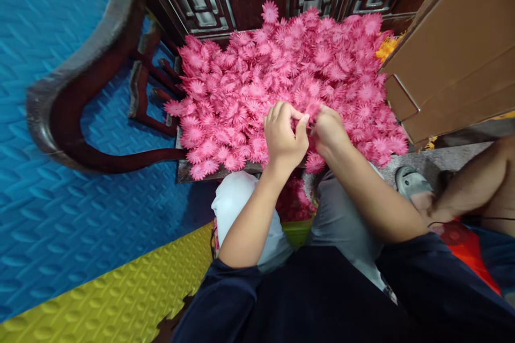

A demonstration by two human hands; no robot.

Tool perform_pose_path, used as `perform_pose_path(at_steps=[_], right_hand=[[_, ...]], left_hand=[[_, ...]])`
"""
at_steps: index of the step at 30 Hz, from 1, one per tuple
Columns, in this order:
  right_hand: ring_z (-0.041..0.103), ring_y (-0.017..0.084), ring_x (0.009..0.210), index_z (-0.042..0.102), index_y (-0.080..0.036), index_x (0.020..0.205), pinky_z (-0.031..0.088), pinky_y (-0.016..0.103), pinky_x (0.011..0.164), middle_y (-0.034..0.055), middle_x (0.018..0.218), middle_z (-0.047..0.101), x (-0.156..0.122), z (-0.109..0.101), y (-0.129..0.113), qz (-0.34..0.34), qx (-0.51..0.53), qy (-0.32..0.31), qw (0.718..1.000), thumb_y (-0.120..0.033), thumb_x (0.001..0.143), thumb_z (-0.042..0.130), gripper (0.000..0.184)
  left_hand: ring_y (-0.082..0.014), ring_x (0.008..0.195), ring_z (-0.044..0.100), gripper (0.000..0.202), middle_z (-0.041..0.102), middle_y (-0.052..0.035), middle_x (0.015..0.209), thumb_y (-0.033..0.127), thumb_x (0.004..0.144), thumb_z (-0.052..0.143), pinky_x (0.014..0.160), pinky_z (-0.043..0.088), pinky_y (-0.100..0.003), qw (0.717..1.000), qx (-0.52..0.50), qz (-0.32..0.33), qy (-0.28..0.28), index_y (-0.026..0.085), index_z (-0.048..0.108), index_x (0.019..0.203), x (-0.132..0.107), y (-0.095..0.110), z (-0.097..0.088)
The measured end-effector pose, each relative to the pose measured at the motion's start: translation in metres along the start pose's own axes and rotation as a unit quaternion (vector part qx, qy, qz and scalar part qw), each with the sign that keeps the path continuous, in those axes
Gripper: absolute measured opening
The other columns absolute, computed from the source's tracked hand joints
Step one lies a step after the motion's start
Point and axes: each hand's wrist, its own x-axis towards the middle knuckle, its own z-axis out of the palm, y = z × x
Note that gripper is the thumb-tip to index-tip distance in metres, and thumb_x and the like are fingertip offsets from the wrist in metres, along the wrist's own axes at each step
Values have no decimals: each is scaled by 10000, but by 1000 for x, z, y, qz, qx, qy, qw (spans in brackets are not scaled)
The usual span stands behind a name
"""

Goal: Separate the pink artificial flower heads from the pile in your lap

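A dark shirt (322, 295) lies nearest, cut off below. The flower pile (241, 91) reaches the front edge of the wooden seat (188, 173), walled by an armrest (52, 112) and a cardboard box (462, 59), with open room above. Blur smears one pink flower (313, 110) between the hands: the left hand (284, 131) pinches its edge; the right hand (330, 128) curls closed round it, fingertips hidden

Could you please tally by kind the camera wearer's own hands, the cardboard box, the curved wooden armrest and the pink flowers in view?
Left hand and right hand: 2
Cardboard box: 1
Curved wooden armrest: 1
Pink flowers: too many overlapping to count
Total, flowers aside: 4
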Motion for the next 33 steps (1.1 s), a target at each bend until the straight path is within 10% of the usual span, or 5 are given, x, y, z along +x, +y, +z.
perform_pose_path(at_steps=[4, 12, 21, 33], right_hand=[[435, 73, 471, 419, -202, 664, 380, 222, 514, -41, 580, 471, 11, -11, -14, 57, 69, 100, 991, -76, 721, 394, 141], [468, 58, 494, 470, -204, 722, 382, 190, 505, -56, 599, 496, 18, -27, -27, 18, -32, 5, 999, -66, 747, 500, 143], [480, 43, 500, 506, -184, 699, 383, 169, 520, -65, 553, 507, 5, -13, -22, 6, -50, -29, 998, -10, 747, 490, 182], [470, 55, 504, 558, -165, 687, 365, 187, 511, -49, 566, 539, 7, -10, -17, 23, -56, -46, 997, -52, 734, 584, 126]], left_hand=[[-176, 843, 548, 242, 544, -24, 775, 366, 889, 542, 842, 442, -354, 1000, -17, -9, 12, 211, 472, 717, -2, 6, -4], [-170, 972, 589, 315, 589, -29, 948, 449, 901, 505, 871, 440, -312, 973, -39, -106, 203, 274, 504, 1162, 33, -48, -48], [-169, 793, 608, 91, 683, -14, 828, 273, 798, 661, 802, 459, -325, 999, 10, -22, -40, 238, 707, 868, 15, -19, -28], [-212, 790, 571, 138, 630, -28, 741, 333, 785, 675, 812, 422, -381, 998, 58, -7, -31, 234, 670, 688, 18, -20, -24]])
